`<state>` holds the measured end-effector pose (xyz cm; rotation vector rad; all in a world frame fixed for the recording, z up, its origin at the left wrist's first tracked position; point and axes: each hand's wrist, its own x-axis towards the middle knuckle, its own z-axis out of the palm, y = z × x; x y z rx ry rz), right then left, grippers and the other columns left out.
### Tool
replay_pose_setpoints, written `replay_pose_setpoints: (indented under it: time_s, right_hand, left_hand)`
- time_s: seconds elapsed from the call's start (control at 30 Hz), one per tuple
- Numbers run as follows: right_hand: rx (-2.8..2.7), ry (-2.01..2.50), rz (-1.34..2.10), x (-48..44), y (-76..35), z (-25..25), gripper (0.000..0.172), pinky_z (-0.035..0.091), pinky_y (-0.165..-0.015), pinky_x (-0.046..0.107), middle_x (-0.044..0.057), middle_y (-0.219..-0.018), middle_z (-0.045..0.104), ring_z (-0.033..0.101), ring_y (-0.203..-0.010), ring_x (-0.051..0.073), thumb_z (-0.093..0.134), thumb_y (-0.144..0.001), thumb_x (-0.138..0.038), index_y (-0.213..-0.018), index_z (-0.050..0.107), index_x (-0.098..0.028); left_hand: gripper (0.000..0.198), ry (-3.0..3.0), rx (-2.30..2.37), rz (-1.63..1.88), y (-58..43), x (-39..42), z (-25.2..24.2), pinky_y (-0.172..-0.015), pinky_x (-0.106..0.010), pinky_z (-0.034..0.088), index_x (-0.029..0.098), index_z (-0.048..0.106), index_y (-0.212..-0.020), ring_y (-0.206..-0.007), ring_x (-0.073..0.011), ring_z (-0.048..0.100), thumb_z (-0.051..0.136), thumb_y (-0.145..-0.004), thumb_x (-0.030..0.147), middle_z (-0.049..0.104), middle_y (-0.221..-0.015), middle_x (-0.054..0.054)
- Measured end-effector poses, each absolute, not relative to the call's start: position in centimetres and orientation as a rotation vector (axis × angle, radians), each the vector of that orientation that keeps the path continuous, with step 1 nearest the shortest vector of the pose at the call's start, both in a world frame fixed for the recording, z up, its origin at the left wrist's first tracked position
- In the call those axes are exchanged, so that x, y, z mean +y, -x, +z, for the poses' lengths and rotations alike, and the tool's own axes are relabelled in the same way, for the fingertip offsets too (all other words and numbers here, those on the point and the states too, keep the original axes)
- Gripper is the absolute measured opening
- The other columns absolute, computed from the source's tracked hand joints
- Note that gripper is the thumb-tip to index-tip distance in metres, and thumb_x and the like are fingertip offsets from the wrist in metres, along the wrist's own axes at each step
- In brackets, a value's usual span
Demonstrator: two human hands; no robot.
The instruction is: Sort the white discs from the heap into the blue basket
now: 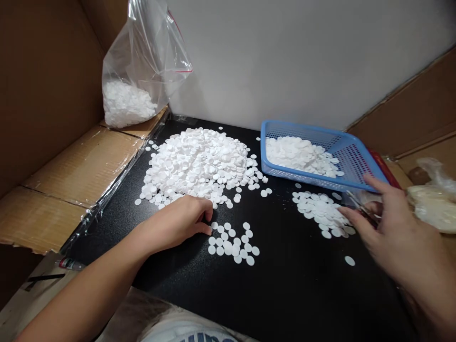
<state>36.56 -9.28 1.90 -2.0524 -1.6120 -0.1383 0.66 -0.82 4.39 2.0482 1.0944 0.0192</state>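
Observation:
A large heap of small white discs [197, 161] lies on the black tabletop [285, 289]. My left hand [181, 219] rests at the heap's near edge, fingers curled down, fingertips touching a small spread group of discs [233, 243]. My right hand [390, 223] hovers at the right, fingers stretched out and slightly blurred, over a thin clear bag [359, 202] beside another patch of discs [322, 211]. A blue plastic basket [351, 156] holding more discs stands tilted behind that patch.
A clear zip bag [137, 80] partly filled with discs sits on cardboard [85, 161] at the back left. Cardboard walls flank both sides. A crumpled plastic bag [432, 199] lies at the far right. A lone disc [349, 261] lies near my right hand.

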Motion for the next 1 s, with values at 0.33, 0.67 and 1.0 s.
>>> replay_pose_setpoints:
  time_s: [0.33, 0.67, 1.0]
  right_hand:
    - [-1.654, 2.057, -0.061, -9.6, -34.8, 1.9, 0.045, 0.032, -0.043, 0.030, 0.002, -0.052, 0.059, 0.050, -0.039, 0.016, 0.049, -0.088, -0.064, -0.068, 0.059, -0.025]
    - [-1.841, 1.647, 0.031, -10.2, -30.3, 2.4, 0.039, 0.047, -0.054, 0.026, 0.004, -0.083, 0.064, 0.062, -0.067, 0.016, 0.048, -0.099, -0.032, -0.136, 0.059, -0.024]
    - [-2.018, 1.289, 0.308, -11.7, -25.2, 2.7, 0.044, 0.050, -0.059, 0.023, 0.002, -0.078, 0.064, 0.061, -0.067, 0.012, 0.054, -0.095, -0.010, -0.137, 0.057, -0.024]
  left_hand:
    - [0.014, -1.806, 0.994, 0.043, -0.7, -0.7, 4.8, -0.051, -0.020, 0.039, 0.016, 0.063, -0.076, -0.059, -0.0128, 0.059, 0.069, -0.082, 0.027, 0.064, -0.065, 0.000]
    - [0.027, -0.840, 0.776, 0.385, -3.7, -2.1, 3.8, -0.068, -0.019, 0.058, 0.009, 0.069, -0.086, -0.074, -0.0158, 0.075, 0.085, -0.070, 0.024, 0.075, -0.078, -0.007]
    - [0.031, -0.715, 0.782, 0.296, -5.2, -2.9, 2.9, -0.068, -0.021, 0.059, 0.007, 0.073, -0.084, -0.069, -0.0167, 0.075, 0.089, -0.063, 0.024, 0.076, -0.073, -0.008]
